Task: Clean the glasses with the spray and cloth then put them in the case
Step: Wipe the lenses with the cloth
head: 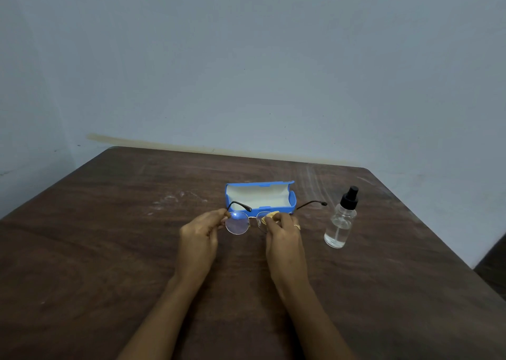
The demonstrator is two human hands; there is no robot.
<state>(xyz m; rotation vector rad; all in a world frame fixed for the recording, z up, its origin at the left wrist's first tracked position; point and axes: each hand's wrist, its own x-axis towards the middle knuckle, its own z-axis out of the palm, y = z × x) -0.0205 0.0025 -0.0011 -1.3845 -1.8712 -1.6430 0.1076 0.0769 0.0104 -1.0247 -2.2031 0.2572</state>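
Pinching the yellow cloth point(269, 217) between the thumb and fingertips of my right hand point(283, 233), I have it folded over the lens on my right, so the glass sits between two layers of fabric. My left hand point(200, 239) grips the glasses point(237, 222) at the outer edge of the other lens, near the hinge, fingers curled round the rim. The pair hangs just above the table point(109, 250), arms unfolded and pointing away from me, right in front of the open blue case point(292, 199). The spray bottle point(341, 222) stands upright off to my right, apart from everything. To do this wipe well, I think the pressure should be light and the strokes small and circular, working from the middle of the lens to its rim, with the holding hand bracing the thin wire frame so it does not twist at the bridge. My bare fingertips should stay off the glass, or they will smear it. The uncovered lens shows a bright glare, and I cannot tell whether it is clean yet. The arms will need folding before the pair goes into the case.
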